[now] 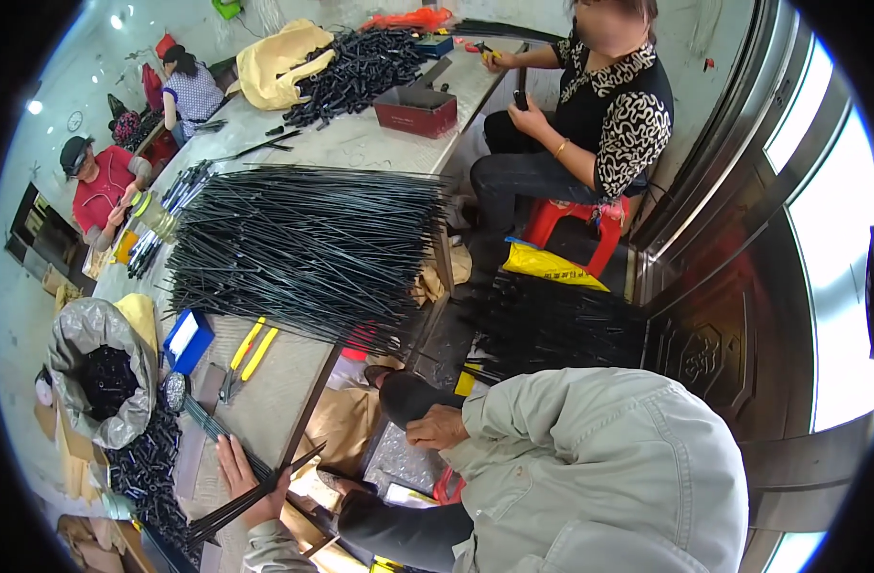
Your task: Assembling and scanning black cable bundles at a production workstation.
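At the table's near left edge, my left hand (242, 470) lies with its fingers over a bundle of thin grey-green rods (203, 417). A smaller bunch of thin black rods (298, 462) crosses the same hand and appears gripped by the thumb. My right hand (438, 427) rests on my dark-trousered knee, fingers curled, with nothing seen in it. Close to the left hand are yellow-handled pliers (251, 353) and a heap of short black tubular parts (150, 475). Farther up lies a wide pile of long black rods (303, 244).
A grey sack (101, 320) of black parts and a blue box (189, 342) stand at left. Across the table are a dark red box (416, 116) and more black parts (361, 72). A co-worker sits on a red stool (604, 239); more black rods (561, 325) lie below.
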